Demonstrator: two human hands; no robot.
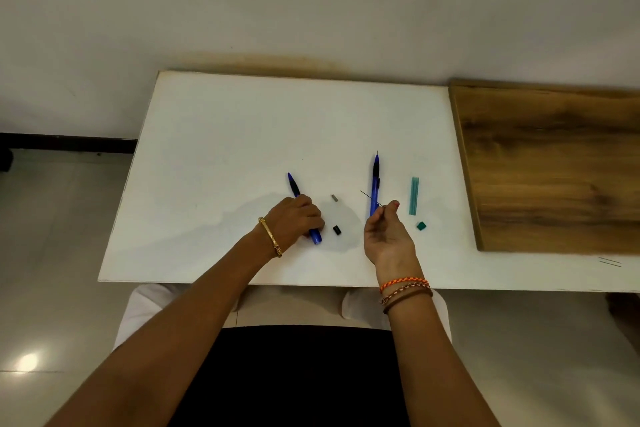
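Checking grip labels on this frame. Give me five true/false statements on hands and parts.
1. The left hand grips a blue pencil. True.
2. The right hand holds nothing. False: it pinches a thin lead.
3. The green lead case stands upright. False: it lies flat on the white table.
4. The black cap lies between the two hands. True.
5. The green cap sits on the case. False: it lies apart, just off its near end.
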